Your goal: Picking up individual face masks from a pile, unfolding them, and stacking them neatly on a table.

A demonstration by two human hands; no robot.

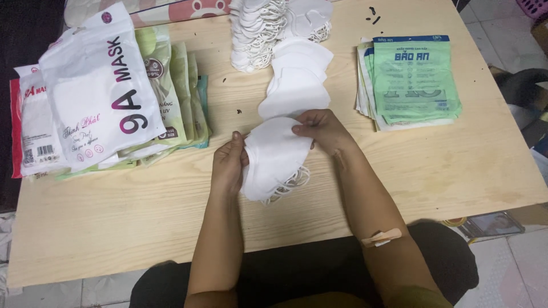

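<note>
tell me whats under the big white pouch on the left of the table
The big white pouch lies on a fanned pile of light green pouches, with a red-edged white pouch at its left. How many pouches it covers cannot be seen.

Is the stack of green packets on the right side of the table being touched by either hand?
No. Both the left hand and right hand hold white masks; the green packets lie apart.

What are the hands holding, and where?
A small stack of white masks: left hand grips its left edge, right hand pinches the top edge.
</note>
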